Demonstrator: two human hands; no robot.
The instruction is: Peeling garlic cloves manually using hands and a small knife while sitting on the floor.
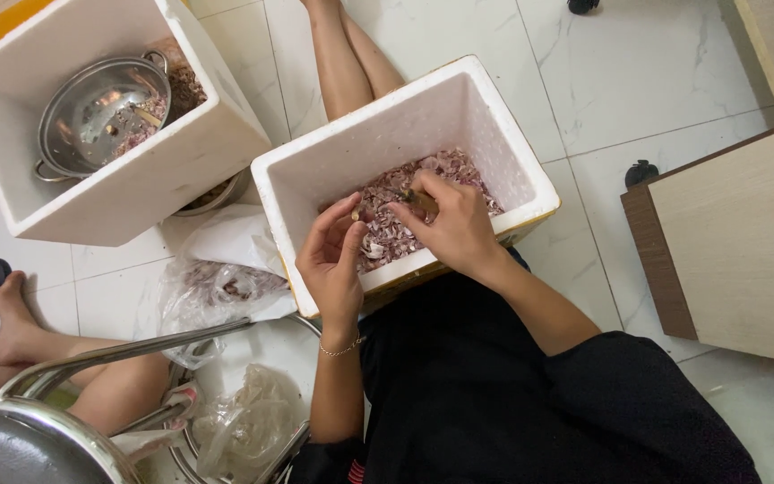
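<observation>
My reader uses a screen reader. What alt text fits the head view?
Seen from above, a person's left hand pinches a small clove while the right hand holds a small knife over a white foam box of purplish peelings. Another foam box holding a metal colander sits nearby on the tiled floor.

- The foam box (409, 134) is showing matt white walls with a fine grainy texture.
- Inside it, the peels (396, 215) are looking papery, dry and pinkish.
- Left of the foam box, the metal colander (100, 112) is shining glossy.
- Below that box's left corner, the plastic bag (217, 287) is looking thin and crinkled.
- The floor (638, 81) is gleaming as polished marble-look tile.
- Right of the box, the wooden board (736, 242) is looking smooth and matt.
</observation>
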